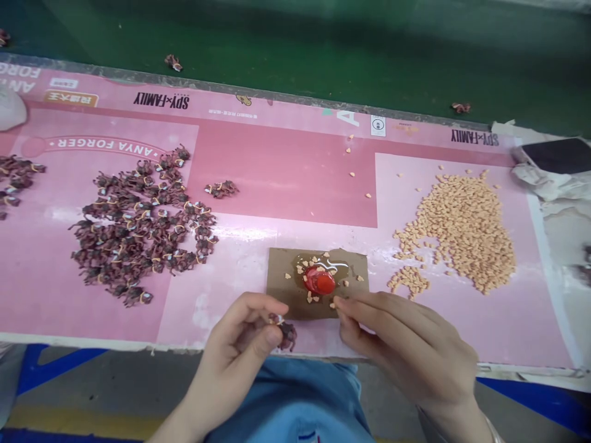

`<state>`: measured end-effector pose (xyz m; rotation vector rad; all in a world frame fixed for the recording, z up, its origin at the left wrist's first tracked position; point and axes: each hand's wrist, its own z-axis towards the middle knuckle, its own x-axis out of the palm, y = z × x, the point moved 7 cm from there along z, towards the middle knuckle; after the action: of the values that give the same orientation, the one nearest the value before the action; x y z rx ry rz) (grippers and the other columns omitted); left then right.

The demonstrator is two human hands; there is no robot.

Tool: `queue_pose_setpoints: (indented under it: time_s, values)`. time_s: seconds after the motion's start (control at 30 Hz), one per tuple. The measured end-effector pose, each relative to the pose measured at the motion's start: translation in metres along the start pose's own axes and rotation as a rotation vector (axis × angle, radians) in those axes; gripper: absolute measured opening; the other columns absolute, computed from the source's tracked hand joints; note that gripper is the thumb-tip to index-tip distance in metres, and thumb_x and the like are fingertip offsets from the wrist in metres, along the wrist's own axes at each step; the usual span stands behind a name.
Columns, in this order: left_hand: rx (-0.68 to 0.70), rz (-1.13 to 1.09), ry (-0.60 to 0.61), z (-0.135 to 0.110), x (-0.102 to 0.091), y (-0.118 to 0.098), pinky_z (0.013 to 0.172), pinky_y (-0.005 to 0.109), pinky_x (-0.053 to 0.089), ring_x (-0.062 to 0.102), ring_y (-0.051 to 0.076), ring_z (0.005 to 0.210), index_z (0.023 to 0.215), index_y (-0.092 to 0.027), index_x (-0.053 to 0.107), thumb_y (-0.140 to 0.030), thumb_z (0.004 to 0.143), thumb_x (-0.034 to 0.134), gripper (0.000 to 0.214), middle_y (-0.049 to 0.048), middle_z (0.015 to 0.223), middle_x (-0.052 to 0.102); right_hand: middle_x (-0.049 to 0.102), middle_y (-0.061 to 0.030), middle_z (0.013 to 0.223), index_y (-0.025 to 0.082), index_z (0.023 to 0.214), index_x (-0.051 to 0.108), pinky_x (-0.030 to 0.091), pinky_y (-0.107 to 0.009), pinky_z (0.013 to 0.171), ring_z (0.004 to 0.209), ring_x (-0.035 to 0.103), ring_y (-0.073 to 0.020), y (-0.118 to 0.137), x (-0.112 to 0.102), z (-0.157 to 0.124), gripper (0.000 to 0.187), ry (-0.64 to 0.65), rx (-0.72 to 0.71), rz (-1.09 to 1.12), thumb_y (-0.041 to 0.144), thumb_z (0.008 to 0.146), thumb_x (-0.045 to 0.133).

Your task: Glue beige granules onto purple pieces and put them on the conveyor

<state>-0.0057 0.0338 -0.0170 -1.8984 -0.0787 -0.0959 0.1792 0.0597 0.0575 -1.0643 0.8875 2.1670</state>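
Note:
My left hand (244, 344) pinches a small dark purple figure piece (287, 336) with a pale spot on it, just above the table's near edge. Thumb and index finger of my right hand (401, 338) are closed on a tiny beige piece (333, 305). Both hands are beside a brown cardboard square (281, 295), where a red round lid-like thing (319, 280) sits in a shiny clear puddle. Several loose beige bits (359, 278) lie scattered on the cardboard and around the red thing.
A pile of similar purple pieces (133, 227) covers the left of the pink printed sheet (286, 160). A heap of beige bits (471, 227) lies at right. Beyond is a green surface (295, 55) with a few purple pieces. A black pad (558, 154) rests at far right.

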Motion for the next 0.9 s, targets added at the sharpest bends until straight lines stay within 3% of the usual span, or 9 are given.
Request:
queue_pose_setpoints:
  time_s: [0.13, 0.33, 0.47, 0.63, 0.73, 0.9]
  values:
    - [-0.097, -0.36, 0.187, 0.006, 0.027, 0.005, 0.06, 0.013, 0.052, 0.06, 0.007, 0.061, 0.101, -0.03, 0.08, -0.043, 0.093, 0.076, 0.016, -0.0018, 0.071, 0.065, 0.077, 0.0043, 0.072, 0.025, 0.095, 0.067, 0.063, -0.018, 0.066, 0.058, 0.072, -0.0091, 0.011, -0.005, 0.005, 0.016, -0.041, 0.091, 0.133, 0.01, 0.095, 0.062]
    - [-0.177, -0.497, 0.229, 0.002, 0.032, 0.012, 0.065, 0.009, 0.051, 0.065, 0.005, 0.067, 0.106, -0.031, 0.08, -0.035, 0.095, 0.075, 0.013, -0.002, 0.078, 0.072, 0.077, 0.0047, 0.071, 0.022, 0.088, 0.068, 0.061, -0.011, 0.071, 0.06, 0.072, -0.0059, 0.016, -0.005, 0.009, 0.015, -0.079, 0.098, 0.171, 0.012, 0.097, 0.061]
    - [-0.165, -0.464, 0.172, 0.002, 0.03, 0.012, 0.062, 0.008, 0.051, 0.065, 0.005, 0.065, 0.101, -0.03, 0.081, -0.036, 0.091, 0.079, 0.011, -0.0021, 0.076, 0.073, 0.079, 0.003, 0.075, 0.02, 0.092, 0.071, 0.062, -0.014, 0.07, 0.064, 0.074, -0.0069, 0.022, -0.002, 0.01, 0.018, -0.052, 0.068, 0.131, 0.015, 0.102, 0.056]
    - [-0.104, -0.281, -0.042, 0.002, 0.019, 0.013, 0.062, 0.011, 0.055, 0.067, 0.007, 0.064, 0.095, -0.026, 0.081, -0.037, 0.087, 0.083, 0.014, 0.0, 0.077, 0.076, 0.082, -0.0037, 0.085, 0.011, 0.094, 0.076, 0.061, -0.022, 0.06, 0.068, 0.077, -0.0121, 0.043, 0.001, 0.009, 0.034, 0.026, -0.075, -0.082, 0.011, 0.106, 0.045]
    - [-0.048, -0.163, -0.128, -0.001, 0.016, 0.011, 0.06, 0.011, 0.057, 0.07, 0.01, 0.063, 0.095, -0.026, 0.08, -0.037, 0.087, 0.083, 0.014, -0.0002, 0.074, 0.077, 0.082, -0.0051, 0.088, 0.009, 0.096, 0.077, 0.059, -0.022, 0.058, 0.068, 0.077, -0.0126, 0.05, 0.004, 0.006, 0.035, 0.073, -0.13, -0.181, 0.006, 0.105, 0.044]
    - [0.113, 0.007, -0.136, 0.004, 0.012, -0.008, 0.067, 0.009, 0.059, 0.076, 0.009, 0.068, 0.099, -0.034, 0.079, -0.03, 0.091, 0.079, 0.009, -0.005, 0.082, 0.081, 0.083, -0.0075, 0.093, 0.008, 0.107, 0.075, 0.062, -0.021, 0.067, 0.077, 0.079, -0.0136, 0.039, 0.008, 0.005, 0.028, 0.023, -0.124, -0.064, 0.01, 0.105, 0.047]
